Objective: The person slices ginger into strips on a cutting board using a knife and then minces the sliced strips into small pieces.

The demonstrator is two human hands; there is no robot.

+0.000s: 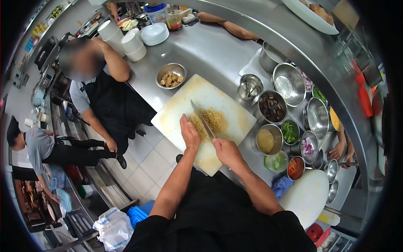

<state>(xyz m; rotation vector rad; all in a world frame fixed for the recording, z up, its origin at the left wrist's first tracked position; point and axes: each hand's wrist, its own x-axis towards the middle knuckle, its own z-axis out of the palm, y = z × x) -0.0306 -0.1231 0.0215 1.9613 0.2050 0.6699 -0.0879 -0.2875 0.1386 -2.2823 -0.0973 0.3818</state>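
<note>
My right hand (228, 152) is closed around the handle of a kitchen knife (201, 119). The blade lies across a pile of finely chopped yellowish food, perhaps ginger (217, 121), on a white cutting board (237, 111). Beside the pile, on the blade's left, my left hand (189, 133) has its fingers stretched out and close together, holding nothing that I can see. Just past the board's far left edge, a small steel bowl (171, 64) contains chunky pale-brown pieces (172, 79).
Right of the board stand several steel bowls, including one with dark pieces (272, 107) and one with chopped greens (289, 132). Stacked white bowls (133, 50) and plates (154, 33) are at the back. A co-worker (109, 90) stands at left. A steel shelf (268, 23) arches overhead.
</note>
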